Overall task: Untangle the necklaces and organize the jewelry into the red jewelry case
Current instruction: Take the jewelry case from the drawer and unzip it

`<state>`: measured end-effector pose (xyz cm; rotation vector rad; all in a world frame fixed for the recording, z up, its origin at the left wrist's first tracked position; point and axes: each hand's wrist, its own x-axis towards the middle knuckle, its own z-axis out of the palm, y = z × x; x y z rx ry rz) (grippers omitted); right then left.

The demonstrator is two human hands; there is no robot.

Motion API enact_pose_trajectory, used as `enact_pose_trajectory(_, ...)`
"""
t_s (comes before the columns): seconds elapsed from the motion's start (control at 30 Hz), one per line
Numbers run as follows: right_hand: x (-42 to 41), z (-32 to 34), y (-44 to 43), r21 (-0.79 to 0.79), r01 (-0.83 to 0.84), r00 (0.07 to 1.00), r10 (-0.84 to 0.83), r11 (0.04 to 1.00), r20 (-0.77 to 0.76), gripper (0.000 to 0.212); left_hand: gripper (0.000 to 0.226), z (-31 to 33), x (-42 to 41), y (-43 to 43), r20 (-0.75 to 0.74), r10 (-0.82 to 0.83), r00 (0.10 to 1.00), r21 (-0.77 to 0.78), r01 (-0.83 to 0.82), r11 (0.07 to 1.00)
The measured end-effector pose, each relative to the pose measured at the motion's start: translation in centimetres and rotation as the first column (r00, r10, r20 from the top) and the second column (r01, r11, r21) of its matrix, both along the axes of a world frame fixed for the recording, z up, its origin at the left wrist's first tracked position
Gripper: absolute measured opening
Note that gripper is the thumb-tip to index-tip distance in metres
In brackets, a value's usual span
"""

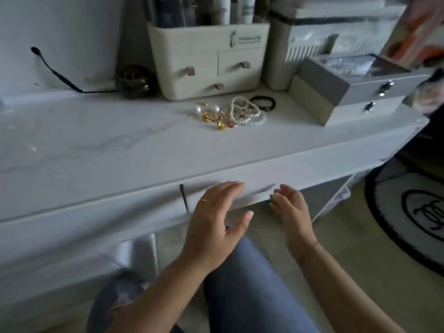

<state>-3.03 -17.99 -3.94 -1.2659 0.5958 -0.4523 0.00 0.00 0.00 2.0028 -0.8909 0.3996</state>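
Note:
A tangled pile of jewelry [230, 114] lies on the white marble desk [96, 145]: white pearl strands [245, 111], gold beads [213, 120], large pearl earrings [206, 108] and a black bracelet [262, 102]. My left hand [216, 227] hovers at the desk's front edge with straight fingers and a gold ring, holding nothing. Beside it, my right hand [292, 212] is loosely curled at the same edge, empty. No red jewelry case is in view.
A white drawer organizer [209, 66] with bottles stands behind the pile. A grey jewelry box [355, 90] with metal clasps sits at the right. A black cable [55, 73] runs along the wall. A round black-and-white rug [413, 212] covers the floor at the right.

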Motion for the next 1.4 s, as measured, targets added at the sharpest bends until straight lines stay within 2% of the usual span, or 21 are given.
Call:
enact_pose_trajectory(0.1,0.7,-0.8,-1.0,0.187,-0.016,1.000,0.018,0.982,-0.013,0.042,0.045,-2.1,0.6,-1.4,0.067,0.026,0.997,0.113,-0.034,0.993)
enact_pose_trajectory(0.23,1.1,-1.4,-1.5,0.211,-0.027,0.999,0.030,0.977,-0.015,0.048,0.048,-3.5,0.5,-2.2,0.122,0.074,0.990,0.183,-0.096,0.979)
enact_pose_trajectory(0.3,1.1,-1.3,-1.6,0.201,-0.068,0.997,0.072,0.977,-0.012,0.038,0.050,-3.6,0.3,-2.3,0.134,0.103,0.986,0.181,-0.127,0.975)
enact_pose_trajectory(0.33,1.2,-1.0,-1.6,0.224,-0.092,0.996,0.094,0.970,0.000,0.026,0.050,-3.4,0.2,-2.5,0.131,0.117,0.984,0.177,-0.139,0.974)
enact_pose_trajectory(0.4,1.5,-0.5,-1.7,0.341,-0.083,0.996,0.071,0.936,0.049,0.003,0.051,-3.1,-0.1,-2.7,0.128,0.124,0.984,0.170,-0.145,0.975)
enact_pose_trajectory(0.43,1.5,-0.3,-1.9,0.436,-0.068,0.997,0.044,0.897,0.065,0.003,0.051,-3.0,-0.1,-2.8,0.133,0.125,0.983,0.171,-0.147,0.974)
enact_pose_trajectory(0.53,1.0,0.4,-2.7,0.649,-0.070,0.997,0.033,0.758,0.069,0.021,0.051,-2.4,-0.4,-3.0,0.144,0.121,0.982,0.186,-0.147,0.971)
enact_pose_trajectory(0.63,0.3,0.6,-3.1,0.725,-0.140,0.990,0.084,0.674,0.113,0.046,0.052,-1.4,-0.8,-3.2,0.165,0.111,0.980,0.188,-0.142,0.972)
enact_pose_trajectory(0.87,-2.0,-0.1,-3.4,0.733,-0.221,0.975,0.115,0.643,0.192,0.066,0.059,0.2,-1.3,-3.6,0.201,0.124,0.972,0.210,-0.166,0.963)
enact_pose_trajectory(0.93,-3.4,-0.2,-3.6,0.706,-0.235,0.971,0.135,0.668,0.196,0.061,0.058,0.5,-1.6,-3.8,0.229,0.126,0.965,0.241,-0.182,0.953)
enact_pose_trajectory(1.0,-5.0,0.3,-3.6,0.623,-0.234,0.972,0.176,0.747,0.154,0.048,0.056,1.0,-2.1,-4.1,0.236,0.133,0.963,0.269,-0.196,0.943)
enact_pose_trajectory(1.03,-5.6,0.7,-3.7,0.505,-0.211,0.977,0.196,0.837,0.084,0.043,0.056,1.2,-2.5,-4.2,0.227,0.136,0.964,0.277,-0.198,0.940)
enact_pose_trajectory(1.07,-6.2,1.1,-3.9,0.296,-0.169,0.983,0.184,0.940,-0.022,0.043,0.056,1.4,-3.0,-4.3,0.220,0.139,0.966,0.280,-0.199,0.939)
enact_pose_trajectory(1.1,-6.6,1.4,-4.2,-0.008,-0.104,0.987,0.102,0.995,-0.122,0.049,0.056,1.6,-3.4,-4.5,0.210,0.142,0.967,0.283,-0.200,0.938)
enact_pose_trajectory(1.13,-7.0,1.7,-4.6,-0.346,-0.027,0.987,-0.029,0.938,-0.156,0.057,0.056,1.8,-3.8,-4.7,0.205,0.149,0.967,0.281,-0.204,0.938)
enact_pose_trajectory(1.17,-7.3,2.1,-5.0,-0.631,0.043,0.986,-0.136,0.775,-0.099,0.063,0.057,1.9,-4.2,-4.8,0.194,0.158,0.968,0.274,-0.208,0.939)
enact_pose_trajectory(1.2,-7.4,2.7,-5.2,-0.815,0.083,0.986,-0.168,0.573,-0.017,0.065,0.059,2.1,-4.6,-4.8,0.180,0.168,0.969,0.263,-0.212,0.941)
enact_pose_trajectory(1.23,-7.3,3.2,-5.3,-0.909,0.087,0.990,-0.137,0.409,0.033,0.063,0.061,2.3,-4.9,-4.8,0.163,0.176,0.971,0.255,-0.214,0.943)
enact_pose_trajectory(1.27,-7.2,3.7,-5.3,-0.950,0.045,0.996,-0.085,0.308,0.020,0.061,0.064,2.5,-5.2,-4.8,0.148,0.177,0.973,0.257,-0.210,0.943)
enact_pose_trajectory(1.33,-7.3,4.2,-5.2,-0.975,-0.053,0.998,-0.027,0.214,-0.060,0.055,0.070,3.3,-6.0,-4.7,0.092,0.158,0.983,0.288,-0.178,0.941)
enact_pose_trajectory(1.4,-7.9,4.7,-5.4,-0.988,-0.043,0.997,-0.049,0.149,-0.051,0.047,0.076,4.2,-6.6,-4.3,0.028,0.140,0.990,0.322,-0.141,0.936)
